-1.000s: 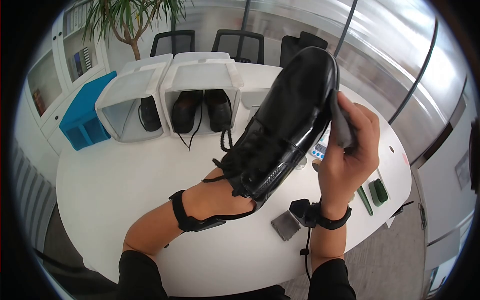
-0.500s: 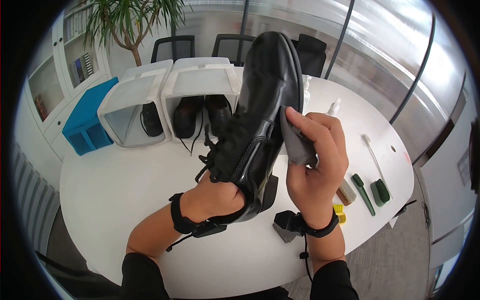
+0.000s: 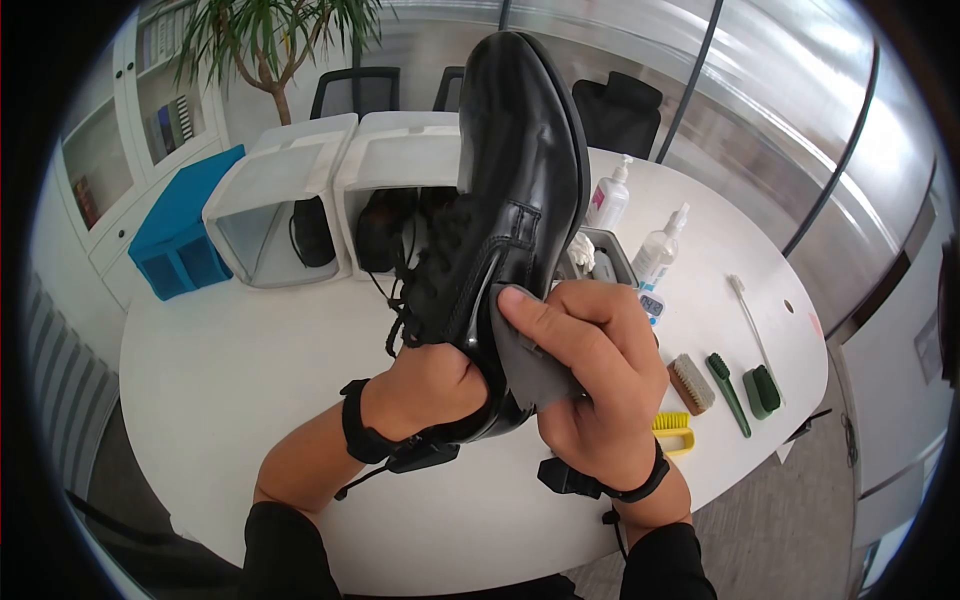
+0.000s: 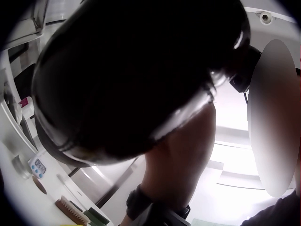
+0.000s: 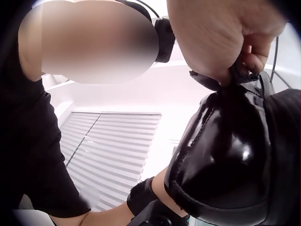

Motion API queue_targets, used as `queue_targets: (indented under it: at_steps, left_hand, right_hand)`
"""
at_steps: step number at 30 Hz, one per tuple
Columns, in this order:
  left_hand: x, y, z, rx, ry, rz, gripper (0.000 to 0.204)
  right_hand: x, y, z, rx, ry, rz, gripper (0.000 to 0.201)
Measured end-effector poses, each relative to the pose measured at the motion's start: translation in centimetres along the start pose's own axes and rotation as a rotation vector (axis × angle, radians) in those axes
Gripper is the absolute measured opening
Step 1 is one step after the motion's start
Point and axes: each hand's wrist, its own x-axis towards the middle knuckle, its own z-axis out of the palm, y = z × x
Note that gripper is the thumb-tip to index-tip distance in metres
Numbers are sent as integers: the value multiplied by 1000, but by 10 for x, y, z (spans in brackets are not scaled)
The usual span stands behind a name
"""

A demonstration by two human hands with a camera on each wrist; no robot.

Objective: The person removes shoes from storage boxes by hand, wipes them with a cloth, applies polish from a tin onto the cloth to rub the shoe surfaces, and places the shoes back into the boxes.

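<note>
A glossy black lace-up shoe (image 3: 515, 170) is held up over the table, toe upward, its side turned toward the right hand. My left hand (image 3: 432, 388) is inside the shoe opening, fingers hidden; the shoe fills much of the left wrist view as a dark shape (image 4: 136, 80). My right hand (image 3: 605, 375) pinches a grey cloth (image 3: 528, 370) between thumb and fingers, against the shoe's side near the heel. In the right wrist view, my right hand (image 5: 216, 37) is at the top, touching the shoe's glossy heel part (image 5: 225, 155).
Two white boxes (image 3: 275, 180) with dark shoes stand back left, beside a blue box (image 3: 180, 225). Right of the shoe are a pump bottle (image 3: 608, 198), spray bottle (image 3: 656, 252), grey tray (image 3: 618, 262), timer (image 3: 652, 307), wooden brush (image 3: 690, 384), green brushes (image 3: 728, 395) and yellow brush (image 3: 673, 432).
The shoe has swung left and turned more upright. My right hand has moved down and left with the cloth, from near the toe edge to the heel side.
</note>
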Motion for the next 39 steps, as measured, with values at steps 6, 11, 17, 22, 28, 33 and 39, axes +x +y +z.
queue_targets:
  at_steps: [6, 11, 17, 22, 28, 33, 39]
  left_hand:
    - [1, -6, -8, 83, 80, -42, 36]
    - [7, 8, -6, -214, 323, -82, 33]
    - [6, 8, -9, -179, 330, -103, 34]
    - [8, 9, -9, -166, 324, -108, 30]
    - [10, 13, -6, -191, 296, -82, 30]
    - [4, 2, -13, -109, 120, 11, 53]
    - [4, 1, -12, -40, 111, 18, 43]
  right_hand:
    - [2, -4, -5, 75, -105, 8, 65]
    - [1, -4, -3, 114, -133, 12, 66]
    - [1, -5, -3, 118, -164, 45, 65]
    - [1, -1, -4, 128, -170, 55, 67]
    - [0, 1, -1, 67, -88, 55, 66]
    - [0, 2, 1, 44, -59, 26, 65]
    - [1, 3, 2, 0, -16, 18, 63]
